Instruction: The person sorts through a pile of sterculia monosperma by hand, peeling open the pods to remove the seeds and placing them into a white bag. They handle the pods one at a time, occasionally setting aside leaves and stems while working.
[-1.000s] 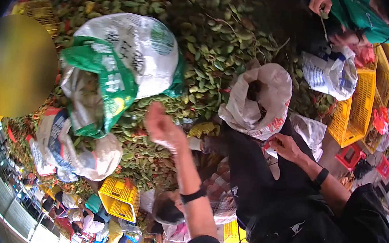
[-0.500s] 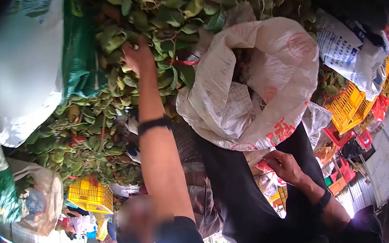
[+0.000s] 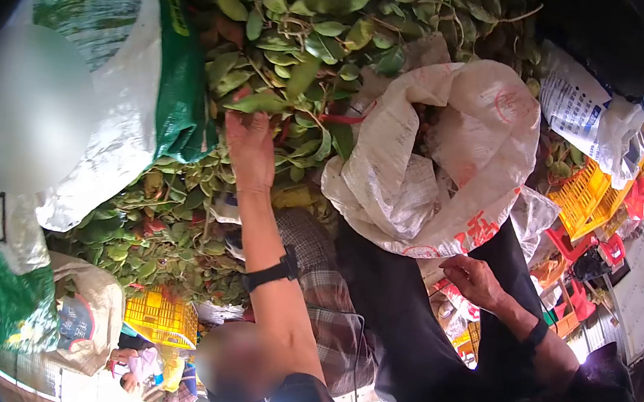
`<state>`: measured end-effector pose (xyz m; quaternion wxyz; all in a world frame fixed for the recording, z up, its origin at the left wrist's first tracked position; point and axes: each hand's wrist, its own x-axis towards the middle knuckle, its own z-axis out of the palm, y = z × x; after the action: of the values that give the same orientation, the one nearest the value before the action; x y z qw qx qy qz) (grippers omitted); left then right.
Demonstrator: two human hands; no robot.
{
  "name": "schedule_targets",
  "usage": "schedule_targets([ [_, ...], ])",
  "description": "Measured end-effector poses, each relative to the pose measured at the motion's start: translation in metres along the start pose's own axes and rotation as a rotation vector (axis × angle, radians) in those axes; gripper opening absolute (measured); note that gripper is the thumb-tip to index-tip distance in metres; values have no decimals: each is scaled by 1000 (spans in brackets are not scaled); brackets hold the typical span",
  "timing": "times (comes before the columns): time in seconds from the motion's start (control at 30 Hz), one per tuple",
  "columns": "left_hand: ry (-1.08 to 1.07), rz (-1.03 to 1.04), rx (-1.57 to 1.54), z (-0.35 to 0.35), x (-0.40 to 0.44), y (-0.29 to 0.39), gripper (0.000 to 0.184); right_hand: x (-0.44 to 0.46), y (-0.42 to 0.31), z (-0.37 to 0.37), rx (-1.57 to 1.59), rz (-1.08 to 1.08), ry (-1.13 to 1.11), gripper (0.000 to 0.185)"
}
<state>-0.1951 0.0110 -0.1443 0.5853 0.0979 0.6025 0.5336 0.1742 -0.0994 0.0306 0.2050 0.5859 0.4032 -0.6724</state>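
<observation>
Two black trouser legs [image 3: 397, 305] stretch out nearest, partly covered by an open white sack [image 3: 455, 220] with red print. Just below its edge is the right hand [image 3: 475, 282], fingers curled; whether it grips anything, I cannot tell. Farther out, the left hand [image 3: 250, 145] reaches into the leafy heap [image 3: 300, 48], its fingertips at a green leaf [image 3: 260, 103], though a firm hold cannot be made out. To its left bulges a green-and-white bag [image 3: 123, 99]; farthest off stand yellow crates [image 3: 162, 316].

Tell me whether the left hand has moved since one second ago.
Yes: the left hand has moved up and rightward in the picture relative to the green-and-white sack, from below its lower right corner to beside it.
</observation>
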Motion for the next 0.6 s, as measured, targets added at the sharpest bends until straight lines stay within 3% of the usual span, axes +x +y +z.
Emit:
schedule_targets([
  [0.1,-77,0,-98,1,4,7,42,2,-19,-3,17,-77,17,20],
  [0.17,159,54,-91,3,17,2,40,3,-25,-7,-10,-73,12,20],
  [0.2,236,41,-230,-3,28,2,41,4,-23,-8,-10,-79,26,20],
  [0.23,229,42,-234,-9,40,-1,41,6,-21,-10,-10,-80,35,20],
  [0.37,110,44,-338,11,44,6,47,9,-16,-11,10,-69,31,20],
  [0.47,-148,11,-430,28,27,12,50,8,-30,-14,79,-112,62,20],
  [0.6,-158,-9,-409,60,-26,42,52,4,-79,-36,220,-241,109,22],
])
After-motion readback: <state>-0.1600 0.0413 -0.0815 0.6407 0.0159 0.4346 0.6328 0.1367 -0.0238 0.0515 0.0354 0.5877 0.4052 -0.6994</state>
